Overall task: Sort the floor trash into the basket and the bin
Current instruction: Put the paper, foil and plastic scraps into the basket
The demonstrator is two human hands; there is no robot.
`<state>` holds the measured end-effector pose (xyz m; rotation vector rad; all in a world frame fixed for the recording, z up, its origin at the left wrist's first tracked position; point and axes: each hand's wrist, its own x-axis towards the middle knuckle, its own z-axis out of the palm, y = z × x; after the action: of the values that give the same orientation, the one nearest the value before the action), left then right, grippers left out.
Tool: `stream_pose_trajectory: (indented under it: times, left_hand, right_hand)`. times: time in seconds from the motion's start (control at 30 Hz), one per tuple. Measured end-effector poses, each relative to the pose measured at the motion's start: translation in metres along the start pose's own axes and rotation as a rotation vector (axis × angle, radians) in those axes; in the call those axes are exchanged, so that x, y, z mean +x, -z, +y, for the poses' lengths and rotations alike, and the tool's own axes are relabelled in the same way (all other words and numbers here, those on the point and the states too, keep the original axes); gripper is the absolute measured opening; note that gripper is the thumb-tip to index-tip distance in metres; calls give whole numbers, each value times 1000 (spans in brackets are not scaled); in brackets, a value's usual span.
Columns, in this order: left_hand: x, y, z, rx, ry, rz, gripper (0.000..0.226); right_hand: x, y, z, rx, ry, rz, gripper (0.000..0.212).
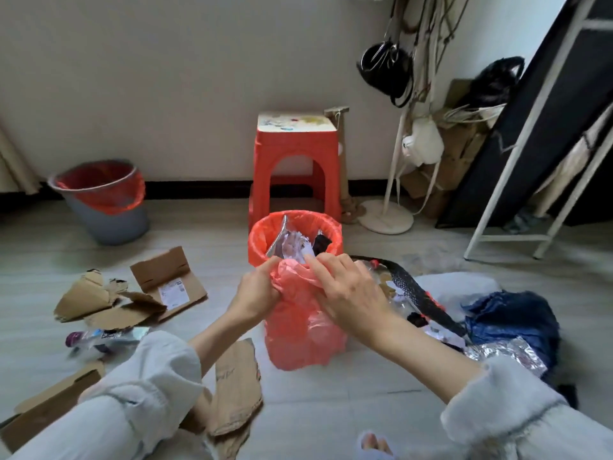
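- Two hands meet at the near rim of the red-lined basket [295,247], which stands on the floor just beyond the fingers and holds foil and wrappers.
- Grey bin [102,200], also red-lined, sits far off past the left hand.
- Torn cardboard [166,283] lies left of the left hand.
- Left hand [257,288] grips bunched red liner plastic.
- Right hand [345,287], fingers curled, pinches the same liner at the rim.

Pale wall [166,78], grey plank floor [331,393], red stool [296,161] against wall.
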<state>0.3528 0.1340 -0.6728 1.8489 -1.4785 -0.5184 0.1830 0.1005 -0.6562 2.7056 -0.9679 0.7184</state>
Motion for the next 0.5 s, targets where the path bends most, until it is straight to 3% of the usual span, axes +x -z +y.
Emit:
stream_pose_trajectory:
  times: [0.07,0.13,0.23,0.3,0.37,0.43,0.5]
  left_hand:
    - [-3,3,15,-111,-7,72,34]
    - [-8,9,28,-242,-4,57,37]
    - [-19,21,42,-507,28,-145,47]
    - [-27,25,49,-681,50,-314,49]
    - [-31,26,51,-784,93,-409,54]
    - [-33,22,52,-715,107,-409,57]
    - [-33,18,55,-605,70,-317,58]
  right_hand:
    - [-7,5,1,-12,64,53,53]
    - [-14,13,6,2,62,-13,65]
    - [-22,22,12,102,-18,-232,96]
    - [-24,25,11,244,-118,-416,105]
    - [-22,22,10,369,-178,-371,106]
    - [-21,14,13,459,-235,-246,102]
    - [-17,6,18,449,-296,-123,77]
